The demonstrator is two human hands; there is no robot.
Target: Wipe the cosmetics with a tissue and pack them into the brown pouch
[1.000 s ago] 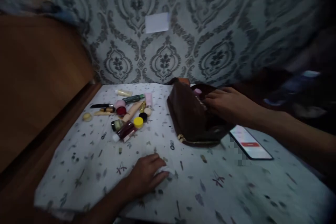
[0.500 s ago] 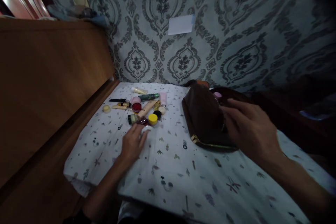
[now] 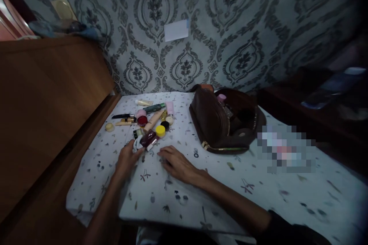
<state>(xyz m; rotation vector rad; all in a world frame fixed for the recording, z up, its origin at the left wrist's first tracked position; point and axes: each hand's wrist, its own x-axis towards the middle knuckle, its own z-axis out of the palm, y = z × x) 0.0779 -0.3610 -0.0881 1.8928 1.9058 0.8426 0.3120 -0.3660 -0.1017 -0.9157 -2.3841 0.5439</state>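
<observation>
At the front of a cluster of cosmetics, my left hand (image 3: 125, 159) has its thumb and fingers around a small white round item (image 3: 138, 143), partly hidden. Against it lies a dark red bottle (image 3: 148, 138) with a white cap. My right hand (image 3: 177, 164) is low over the cloth, fingers stretched toward the bottle and holding nothing. Close by are a yellow-lidded jar (image 3: 160, 131), a black round lid (image 3: 165, 125), a red jar (image 3: 142, 121) and a beige tube (image 3: 153, 121).
A brown bag (image 3: 212, 118) stands unzipped on the right, a pink-capped item (image 3: 221, 98) showing inside. Farther right is a pixelated patch. A wooden cabinet (image 3: 51, 103) borders the left, and patterned wallpaper (image 3: 184, 4) rises behind the printed cloth (image 3: 161, 199).
My right hand has come left from the bag to the cosmetics, uncovering the bag's opening. My left hand stays at the cluster's front, now left of the dark red bottle. The view has shifted right.
</observation>
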